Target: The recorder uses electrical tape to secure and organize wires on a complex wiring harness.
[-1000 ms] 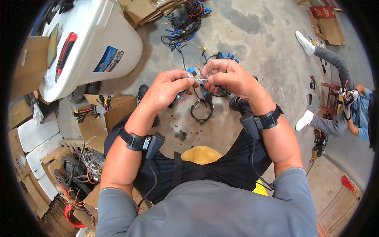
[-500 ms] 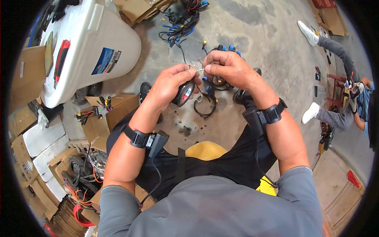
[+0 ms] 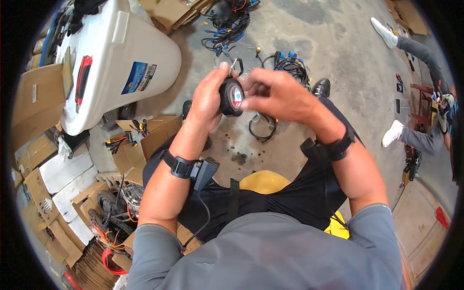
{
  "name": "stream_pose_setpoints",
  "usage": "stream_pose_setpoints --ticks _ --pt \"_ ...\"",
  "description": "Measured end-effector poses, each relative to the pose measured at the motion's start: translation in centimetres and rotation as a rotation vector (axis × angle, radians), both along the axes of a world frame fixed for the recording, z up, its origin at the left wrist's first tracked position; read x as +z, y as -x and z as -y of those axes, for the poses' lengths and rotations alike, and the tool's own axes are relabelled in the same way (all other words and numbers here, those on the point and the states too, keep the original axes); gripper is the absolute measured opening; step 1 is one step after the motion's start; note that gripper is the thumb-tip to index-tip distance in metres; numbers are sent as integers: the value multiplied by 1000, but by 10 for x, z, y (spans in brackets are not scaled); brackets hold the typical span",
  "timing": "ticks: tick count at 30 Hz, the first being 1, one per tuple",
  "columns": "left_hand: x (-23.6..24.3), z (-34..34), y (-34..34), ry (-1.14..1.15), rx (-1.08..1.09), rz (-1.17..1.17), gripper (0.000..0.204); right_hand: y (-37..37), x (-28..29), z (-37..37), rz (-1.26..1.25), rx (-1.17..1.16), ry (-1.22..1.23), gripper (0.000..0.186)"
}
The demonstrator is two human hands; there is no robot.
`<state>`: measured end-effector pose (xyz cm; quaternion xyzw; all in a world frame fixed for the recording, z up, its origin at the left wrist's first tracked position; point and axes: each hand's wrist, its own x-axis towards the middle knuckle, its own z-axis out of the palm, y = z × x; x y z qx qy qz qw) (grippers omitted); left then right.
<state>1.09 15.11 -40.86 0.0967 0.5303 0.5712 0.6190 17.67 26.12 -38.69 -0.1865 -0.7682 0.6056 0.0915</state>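
Note:
My left hand (image 3: 211, 92) is closed around a roll of black electrical tape (image 3: 232, 98), whose labelled side faces right. A dark wire end (image 3: 239, 65) rises beside the thumb and index finger of that hand. Close against the roll's right side is my right hand (image 3: 278, 94), its fingers curled and smeared by motion, so what they hold does not show. Beneath it on the floor lies a loop of black cable (image 3: 262, 128). A coiled black cable bundle with blue connectors (image 3: 292, 65) lies just beyond my right hand.
Another heap of cables with blue parts (image 3: 227, 36) lies on the floor ahead. A large white tub (image 3: 154, 53) stands at the left, with an open cardboard box of wire connectors (image 3: 130, 150) nearer me. At the far right another person's legs (image 3: 420, 58) stretch out.
My right hand has left the small wire joint pinched between both hands and moved to the tape roll. The left hand has turned the roll up into view. The whole view has shifted slightly.

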Motion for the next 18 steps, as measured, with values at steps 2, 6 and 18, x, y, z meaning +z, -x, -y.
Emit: stream_pose_setpoints --ticks 2,6,18 --pt "-1 0 0 -10 39 -54 48 6 -1 19 -148 17 -255 34" --pt "7 -1 1 29 48 -79 51 12 -8 31 -149 -26 -353 28" --pt "12 6 8 -135 111 -154 22 10 2 2 -76 -148 780 31"
